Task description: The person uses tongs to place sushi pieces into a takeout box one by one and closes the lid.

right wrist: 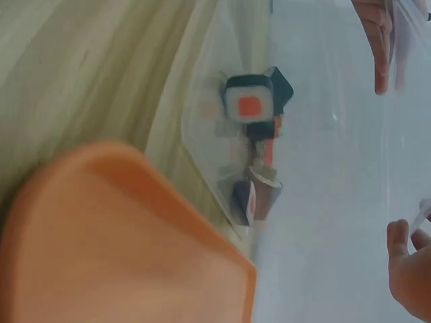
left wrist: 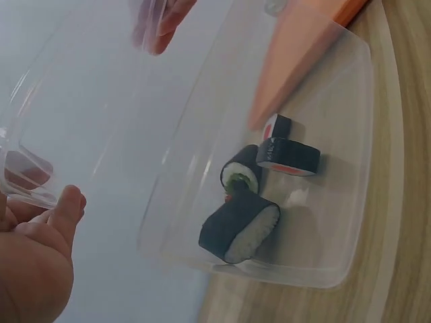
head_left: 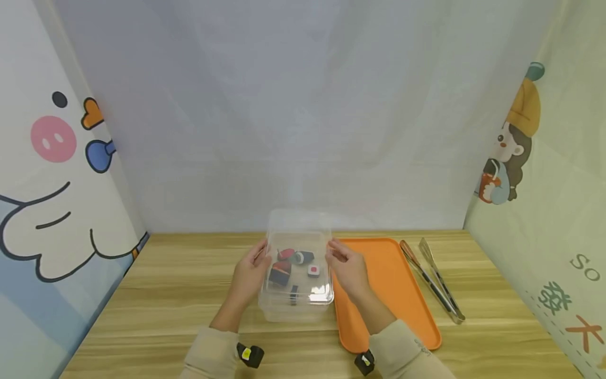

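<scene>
At the centre of the wooden table (head_left: 165,295), a clear plastic container (head_left: 295,305) sits with its long side just beside the left edge of an orange tray (head_left: 402,284). Held above it is the clear plastic lid (head_left: 298,231), raised off the container's rim and gripped at both short ends: the left hand (head_left: 248,276) holds the lid's left edge with fingers curled round it, and the right hand (head_left: 347,268) pinches the right edge between thumb and fingertips. Seen from the left wrist, the left thumb (left wrist: 67,208) lies against the lid's rim, while the fingertips of the other hand (left wrist: 161,23) show through the plastic at the far end. Inside the container lie several toy sushi pieces (head_left: 295,268); among them are a dark seaweed-wrapped rice roll (left wrist: 239,225), a smaller roll with a green centre (left wrist: 241,171), and a flat round roll with a red-and-white face (left wrist: 291,156). From the right wrist, a square piece with a red centre (right wrist: 249,104) rests near the container's wall, with the tray's rounded corner (right wrist: 121,242) in the foreground. To the right of the tray, apart from it, a pair of metal tongs (head_left: 433,279) lies on the table. Printed cartoon panels (head_left: 52,173) stand at both sides, and a pale cloth backdrop (head_left: 303,105) hangs behind.
</scene>
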Demonstrator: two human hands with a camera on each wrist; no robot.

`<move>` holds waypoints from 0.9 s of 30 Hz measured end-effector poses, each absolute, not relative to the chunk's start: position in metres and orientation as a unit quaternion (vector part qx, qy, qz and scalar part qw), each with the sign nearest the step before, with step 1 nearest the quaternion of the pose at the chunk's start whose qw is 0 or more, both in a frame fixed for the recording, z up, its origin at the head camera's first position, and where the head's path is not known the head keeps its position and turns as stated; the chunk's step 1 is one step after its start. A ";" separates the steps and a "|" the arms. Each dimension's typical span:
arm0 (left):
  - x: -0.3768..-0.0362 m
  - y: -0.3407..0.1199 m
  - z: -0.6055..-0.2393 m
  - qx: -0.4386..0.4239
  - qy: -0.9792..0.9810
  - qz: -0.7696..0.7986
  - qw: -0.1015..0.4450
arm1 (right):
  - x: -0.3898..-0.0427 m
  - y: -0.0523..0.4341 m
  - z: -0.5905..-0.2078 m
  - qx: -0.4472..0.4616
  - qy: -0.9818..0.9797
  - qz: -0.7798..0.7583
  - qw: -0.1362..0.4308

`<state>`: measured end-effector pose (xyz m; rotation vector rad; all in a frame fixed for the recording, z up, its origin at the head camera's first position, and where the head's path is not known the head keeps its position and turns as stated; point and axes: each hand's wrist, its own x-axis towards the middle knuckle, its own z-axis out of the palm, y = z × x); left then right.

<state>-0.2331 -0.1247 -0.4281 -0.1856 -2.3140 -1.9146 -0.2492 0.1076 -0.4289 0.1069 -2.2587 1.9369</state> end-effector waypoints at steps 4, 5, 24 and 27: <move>-0.234 -0.126 -0.437 -0.061 -0.780 -0.620 0.058 | -0.251 0.097 -0.438 0.036 -0.764 0.639 0.086; -0.235 -0.126 -0.439 -0.059 -0.784 -0.615 0.055 | -0.252 0.095 -0.441 0.034 -0.766 0.636 0.085; -0.245 -0.122 -0.469 -0.010 -0.840 -0.543 -0.011 | -0.255 0.080 -0.464 0.041 -0.841 0.537 0.058; -0.243 -0.122 -0.471 -0.022 -0.843 -0.537 -0.016 | -0.254 0.081 -0.466 0.057 -0.846 0.528 0.048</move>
